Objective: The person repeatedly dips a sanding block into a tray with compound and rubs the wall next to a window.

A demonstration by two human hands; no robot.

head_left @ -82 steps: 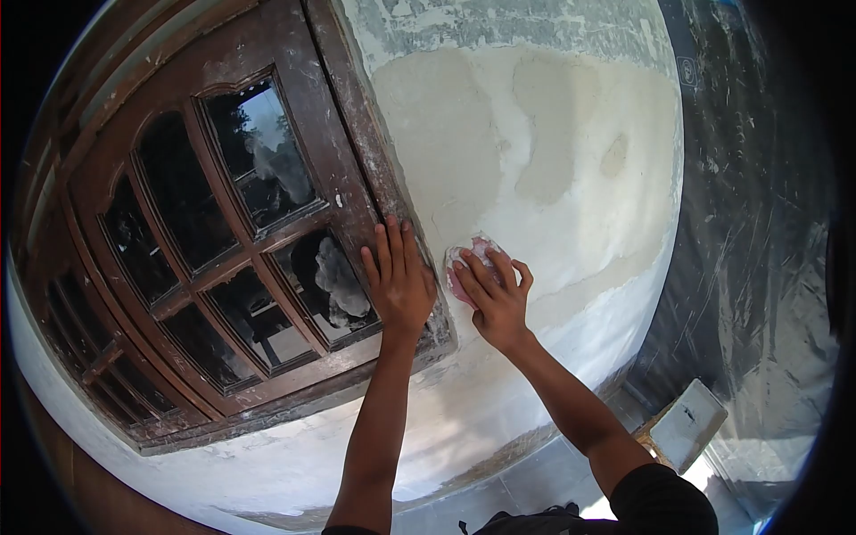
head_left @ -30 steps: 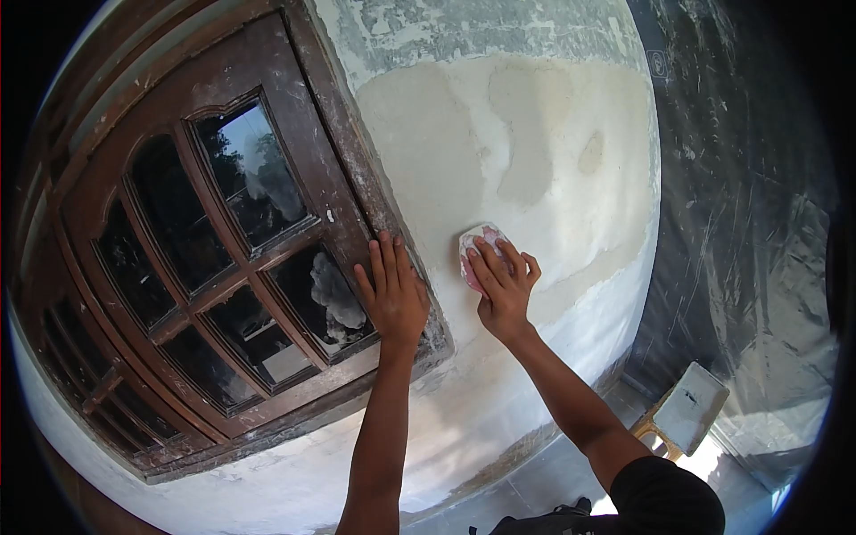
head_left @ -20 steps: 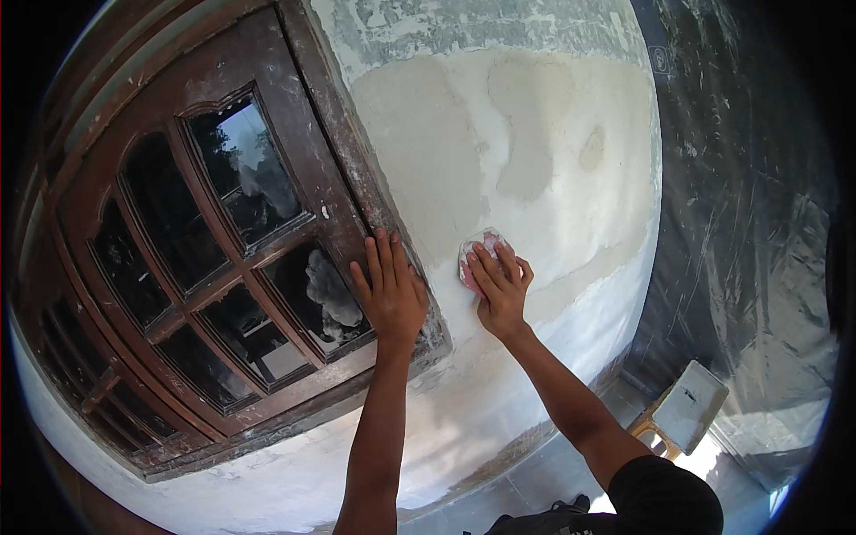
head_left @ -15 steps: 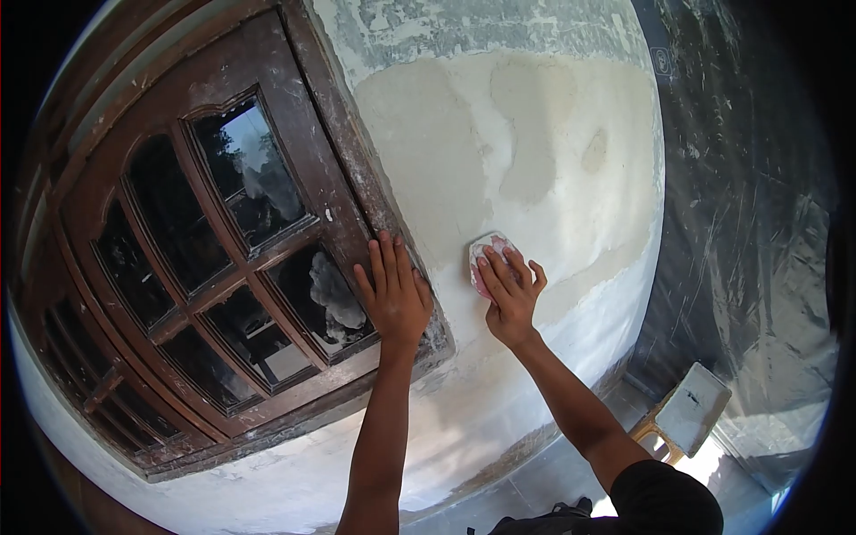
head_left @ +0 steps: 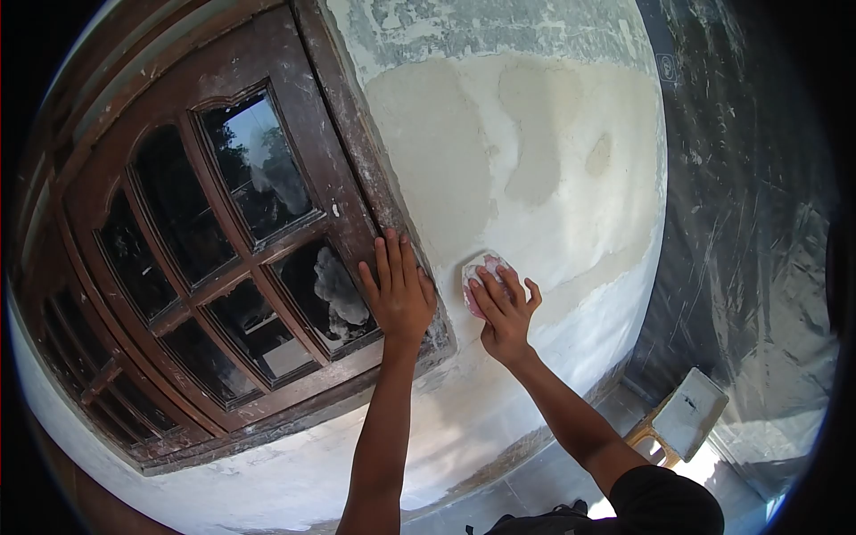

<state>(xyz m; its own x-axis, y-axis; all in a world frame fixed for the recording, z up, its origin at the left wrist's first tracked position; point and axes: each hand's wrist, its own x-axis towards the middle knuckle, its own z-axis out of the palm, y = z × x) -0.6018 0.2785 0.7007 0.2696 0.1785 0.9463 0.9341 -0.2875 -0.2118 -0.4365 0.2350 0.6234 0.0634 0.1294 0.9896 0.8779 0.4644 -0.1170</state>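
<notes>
My left hand (head_left: 400,299) lies flat with fingers spread on the right edge of the brown wooden window frame (head_left: 437,343), beside the glass panes. In my right hand (head_left: 506,316) is a pink-and-white block (head_left: 473,272), about palm-sized and smeared with white. My fingers lie over its face, and its underside against the wall is hidden. Its exact kind is unclear. The wall (head_left: 553,205) around it is pale, with smooth beige patches and a rougher grey band along the top.
Dark plastic sheeting (head_left: 740,205) hangs at the right. A small stool (head_left: 687,415) with a pale, stained top stands on the grey tiled floor (head_left: 535,477) at lower right. Paned window shutters (head_left: 178,232) fill the left side.
My right hand and the block have shifted slightly down and left on the wall. My left hand keeps its place on the frame while the view shifts a little.
</notes>
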